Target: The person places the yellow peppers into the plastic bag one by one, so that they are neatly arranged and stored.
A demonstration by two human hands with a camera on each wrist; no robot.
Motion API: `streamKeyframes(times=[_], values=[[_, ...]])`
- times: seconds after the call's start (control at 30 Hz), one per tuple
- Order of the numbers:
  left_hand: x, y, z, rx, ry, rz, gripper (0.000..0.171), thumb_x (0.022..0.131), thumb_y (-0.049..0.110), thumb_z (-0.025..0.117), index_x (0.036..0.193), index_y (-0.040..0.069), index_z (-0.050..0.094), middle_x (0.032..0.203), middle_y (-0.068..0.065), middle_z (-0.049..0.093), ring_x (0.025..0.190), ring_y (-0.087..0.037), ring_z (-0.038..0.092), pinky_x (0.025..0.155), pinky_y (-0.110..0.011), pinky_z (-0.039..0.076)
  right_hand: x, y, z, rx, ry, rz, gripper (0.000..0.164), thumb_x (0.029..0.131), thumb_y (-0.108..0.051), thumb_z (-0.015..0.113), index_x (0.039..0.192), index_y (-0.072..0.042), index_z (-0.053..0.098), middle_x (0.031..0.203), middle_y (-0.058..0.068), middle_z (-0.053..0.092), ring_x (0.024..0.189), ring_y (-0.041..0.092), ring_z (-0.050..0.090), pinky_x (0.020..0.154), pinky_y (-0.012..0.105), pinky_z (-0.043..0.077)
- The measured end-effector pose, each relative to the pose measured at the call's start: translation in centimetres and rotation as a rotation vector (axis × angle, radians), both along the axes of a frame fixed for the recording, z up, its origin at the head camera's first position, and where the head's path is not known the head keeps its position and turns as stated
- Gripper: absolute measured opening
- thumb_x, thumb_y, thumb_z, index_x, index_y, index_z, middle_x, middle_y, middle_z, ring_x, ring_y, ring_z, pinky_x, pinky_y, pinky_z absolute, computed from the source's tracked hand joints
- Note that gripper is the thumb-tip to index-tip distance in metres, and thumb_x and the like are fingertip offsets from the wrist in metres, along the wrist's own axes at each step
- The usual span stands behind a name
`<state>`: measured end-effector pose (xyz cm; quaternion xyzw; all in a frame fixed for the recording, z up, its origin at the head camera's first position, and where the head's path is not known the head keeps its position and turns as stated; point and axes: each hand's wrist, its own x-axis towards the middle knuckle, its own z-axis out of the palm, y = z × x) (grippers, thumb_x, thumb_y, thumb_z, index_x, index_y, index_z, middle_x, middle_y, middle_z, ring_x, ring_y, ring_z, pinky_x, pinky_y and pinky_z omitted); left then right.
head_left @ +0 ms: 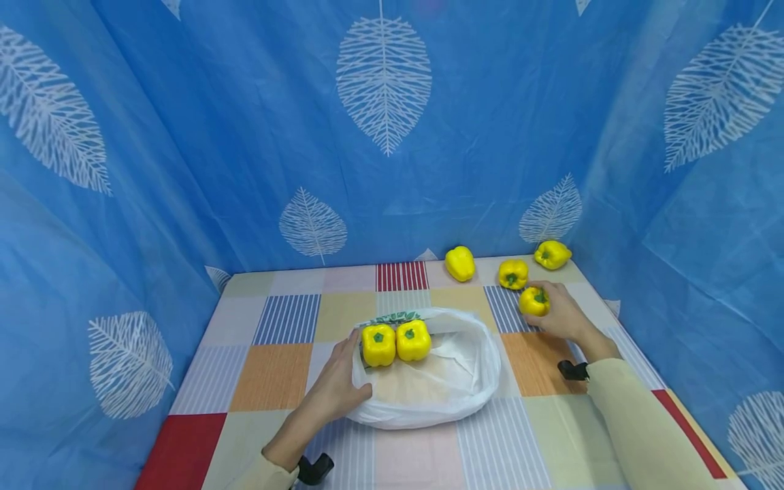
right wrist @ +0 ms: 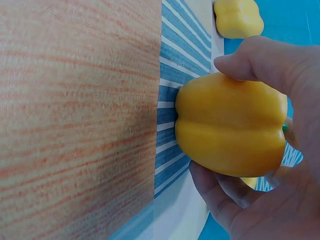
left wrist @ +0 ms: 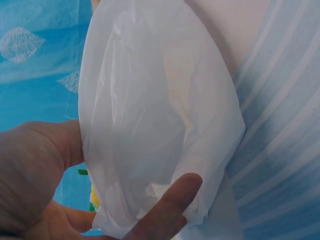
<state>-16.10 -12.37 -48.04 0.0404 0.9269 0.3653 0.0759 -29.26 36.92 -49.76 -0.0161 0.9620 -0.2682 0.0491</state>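
In the head view a white plastic bag (head_left: 484,381) lies with its mouth spread open on the checked cloth. Two yellow bell peppers, a left one (head_left: 378,346) and a right one (head_left: 413,340), sit side by side at its back left. My left hand (head_left: 335,384) holds the bag's left side; the left wrist view shows fingers (left wrist: 167,207) against the white plastic (left wrist: 145,115). Over at the right, my right hand (head_left: 566,316) grips another yellow bell pepper (right wrist: 230,125), thumb on one side and fingers on the other. Its green stem shows in the head view.
Three more yellow bell peppers lie near the table's back right: one on the left (head_left: 460,263), one in the middle (head_left: 513,273) and one on the right (head_left: 552,254). Blue curtains (head_left: 257,136) with white leaf prints enclose the back and sides.
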Motion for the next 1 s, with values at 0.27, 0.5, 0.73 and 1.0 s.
streamKeyframes(times=[0.27,0.5,0.73,1.0], values=[[0.1,0.1,0.0,0.009,0.002,-0.007,0.114,0.088,0.005,0.093,0.183,0.004,0.030,0.180,-0.035,0.042,0.161,-0.058,0.054,0.124,-0.076,0.055,0.3,0.2,-0.2,0.007,0.019,-0.012,0.090,0.104,-0.023,0.086,0.175,0.002,0.038,0.171,0.044,0.036,0.150,0.063,0.046,0.131,0.088,0.038],[0.1,0.1,-0.1,0.014,0.009,-0.009,0.114,0.088,0.005,0.093,0.183,0.003,0.031,0.180,-0.036,0.043,0.161,-0.059,0.054,0.124,-0.077,0.054,0.4,0.3,-0.3,-0.009,0.021,-0.040,0.090,0.105,-0.025,0.085,0.176,0.002,0.037,0.170,0.043,0.038,0.147,0.061,0.048,0.130,0.087,0.041],[0.1,0.1,-0.1,0.014,0.004,-0.010,0.114,0.089,0.005,0.093,0.184,0.004,0.030,0.180,-0.035,0.043,0.162,-0.059,0.053,0.124,-0.078,0.053,0.8,0.3,-0.3,-0.010,0.032,-0.057,0.091,0.105,-0.027,0.086,0.176,0.001,0.037,0.166,0.042,0.042,0.145,0.061,0.049,0.129,0.087,0.042],[0.2,0.1,-0.1,0.013,0.004,-0.007,0.114,0.089,0.005,0.093,0.184,0.004,0.029,0.180,-0.035,0.043,0.162,-0.058,0.053,0.125,-0.077,0.053,1.3,-0.2,0.3,-0.027,0.065,-0.055,0.089,0.105,-0.029,0.086,0.175,0.000,0.038,0.167,0.040,0.043,0.146,0.060,0.049,0.129,0.086,0.042]])
